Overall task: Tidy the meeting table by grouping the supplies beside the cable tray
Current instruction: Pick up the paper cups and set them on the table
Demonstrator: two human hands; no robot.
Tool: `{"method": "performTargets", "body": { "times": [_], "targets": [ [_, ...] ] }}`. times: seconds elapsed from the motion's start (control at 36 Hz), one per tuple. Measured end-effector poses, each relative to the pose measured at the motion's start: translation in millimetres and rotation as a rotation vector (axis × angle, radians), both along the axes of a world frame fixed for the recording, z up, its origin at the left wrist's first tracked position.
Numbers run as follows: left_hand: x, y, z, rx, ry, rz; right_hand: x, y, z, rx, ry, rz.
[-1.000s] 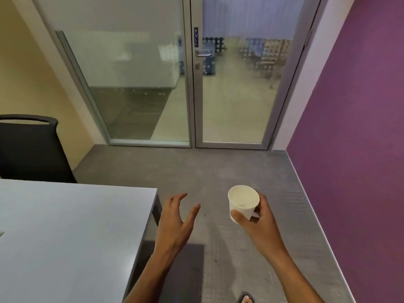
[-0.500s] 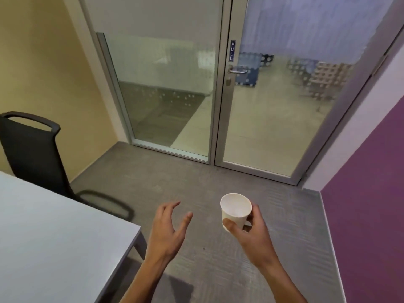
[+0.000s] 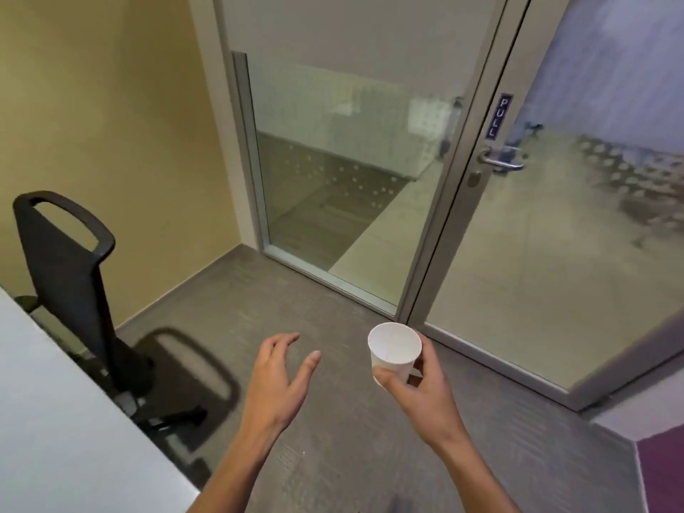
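A white paper cup [image 3: 394, 350] is held upright in my right hand [image 3: 420, 392], gripped near its base by thumb and fingers, over the grey carpet. It looks empty inside. My left hand [image 3: 277, 383] hovers beside it, empty, fingers spread and slightly curled. The white meeting table [image 3: 63, 431] shows only as a corner at the lower left, left of both hands. No cable tray or other supplies are in view.
A black office chair [image 3: 79, 290] stands at the table's far edge on the left. Glass panels and a glass door [image 3: 555, 235] with a metal handle [image 3: 501, 160] and a PULL sign fill the wall ahead. Purple wall at far right.
The view has swung left: the door and purple wall slid right, the chair came into fuller view. Both hands keep their pose, the cup still held.
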State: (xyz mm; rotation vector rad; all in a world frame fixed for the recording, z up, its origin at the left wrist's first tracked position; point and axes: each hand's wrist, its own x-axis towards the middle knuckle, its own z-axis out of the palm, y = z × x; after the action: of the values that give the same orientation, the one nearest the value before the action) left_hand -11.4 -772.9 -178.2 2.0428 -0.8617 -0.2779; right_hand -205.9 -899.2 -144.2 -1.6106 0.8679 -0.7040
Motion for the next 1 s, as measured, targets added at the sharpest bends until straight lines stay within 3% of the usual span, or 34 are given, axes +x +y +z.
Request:
{"method": "performTargets", "body": {
  "times": [0.47, 0.69, 1.0],
  "targets": [
    [143.8, -81.5, -4.8, 0.065, 0.007, 0.363, 217.9, -162.8, -22.3, 0.009, 0.003, 0.338],
    [199.1, -110.2, 13.4, 0.049, 0.053, 0.693, 333.0, -225.1, -31.1, 0.029, 0.005, 0.686],
    [233.5, -110.3, 13.3, -0.009, 0.064, 1.004, 464.7, -224.3, -26.2, 0.04, -0.003, 1.089]
  ]
}}
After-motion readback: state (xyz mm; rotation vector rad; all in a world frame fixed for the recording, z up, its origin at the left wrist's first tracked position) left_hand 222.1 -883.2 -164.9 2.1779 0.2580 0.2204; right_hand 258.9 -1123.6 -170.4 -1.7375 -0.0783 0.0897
